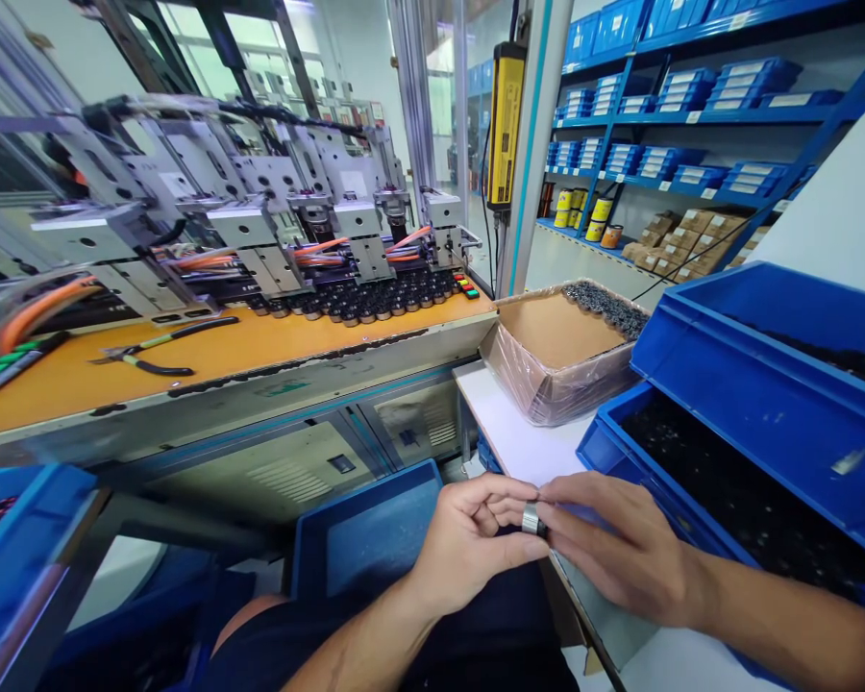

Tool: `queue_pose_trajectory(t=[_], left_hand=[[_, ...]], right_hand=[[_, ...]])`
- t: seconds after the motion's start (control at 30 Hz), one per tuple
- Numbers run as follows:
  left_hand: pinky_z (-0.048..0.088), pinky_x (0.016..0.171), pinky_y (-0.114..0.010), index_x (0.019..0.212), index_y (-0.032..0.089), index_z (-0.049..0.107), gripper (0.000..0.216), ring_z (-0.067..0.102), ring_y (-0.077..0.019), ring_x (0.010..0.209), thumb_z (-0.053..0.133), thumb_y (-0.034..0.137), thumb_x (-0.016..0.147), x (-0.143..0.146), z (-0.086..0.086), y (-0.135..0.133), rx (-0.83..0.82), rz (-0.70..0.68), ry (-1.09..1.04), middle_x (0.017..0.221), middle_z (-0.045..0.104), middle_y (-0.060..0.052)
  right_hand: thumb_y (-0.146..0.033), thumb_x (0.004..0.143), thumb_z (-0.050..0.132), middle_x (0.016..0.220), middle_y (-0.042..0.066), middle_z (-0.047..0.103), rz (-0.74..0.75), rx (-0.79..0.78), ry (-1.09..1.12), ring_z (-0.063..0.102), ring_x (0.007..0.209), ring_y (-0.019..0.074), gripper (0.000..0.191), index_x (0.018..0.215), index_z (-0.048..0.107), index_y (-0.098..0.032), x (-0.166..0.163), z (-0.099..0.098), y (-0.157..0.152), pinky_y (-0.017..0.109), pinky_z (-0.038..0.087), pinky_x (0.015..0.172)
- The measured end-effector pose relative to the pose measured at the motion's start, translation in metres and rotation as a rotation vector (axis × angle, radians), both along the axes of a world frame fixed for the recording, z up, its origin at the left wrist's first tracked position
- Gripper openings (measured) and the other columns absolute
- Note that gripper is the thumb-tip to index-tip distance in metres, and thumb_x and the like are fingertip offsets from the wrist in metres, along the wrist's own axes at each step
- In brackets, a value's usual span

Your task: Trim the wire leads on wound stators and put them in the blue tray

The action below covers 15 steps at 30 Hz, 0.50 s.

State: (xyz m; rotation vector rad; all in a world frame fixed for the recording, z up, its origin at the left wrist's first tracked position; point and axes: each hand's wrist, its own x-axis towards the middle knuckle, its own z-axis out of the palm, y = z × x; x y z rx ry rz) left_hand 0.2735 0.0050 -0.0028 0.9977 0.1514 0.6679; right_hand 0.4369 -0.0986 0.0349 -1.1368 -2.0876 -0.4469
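A small silver cylindrical part with a black end [531, 520] is held between my two hands, above the space beside the white table. My left hand [461, 538] pinches it between thumb and fingers. From the other side, the fingers of my right hand [620, 543] close on its black end; the right thumb is mostly hidden. Similar short cylinders with black tops [375, 303] stand in packed rows on the orange bench top [274, 341], in front of the machine.
Cutting pliers [162, 346] lie on the bench. A plastic-lined carton [548, 370] with dark parts in it stands on the white table [494, 404]. Stacked blue bins [771, 332] of black parts rise at right. A blue tub [375, 529] sits low in front of me.
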Motion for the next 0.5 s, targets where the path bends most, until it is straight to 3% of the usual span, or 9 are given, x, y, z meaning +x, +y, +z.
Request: queue_pose_trajectory(t=[0.5], left_hand=[[0.058, 0.080, -0.019, 0.095, 0.020, 0.077, 0.037, 0.075, -0.0112, 0.083, 0.088, 0.007, 0.063, -0.0006, -0.0027, -0.0001, -0.037, -0.045, -0.041, 0.090, 0.081, -0.003]], right_hand=[[-0.010, 0.097, 0.056, 0.103, 0.014, 0.065, -0.014, -0.004, 0.010, 0.064, 0.096, 0.0186, 0.018, 0.114, 0.060, -0.007, -0.0019, 0.0010, 0.0013, 0.029, 0.057, 0.077]])
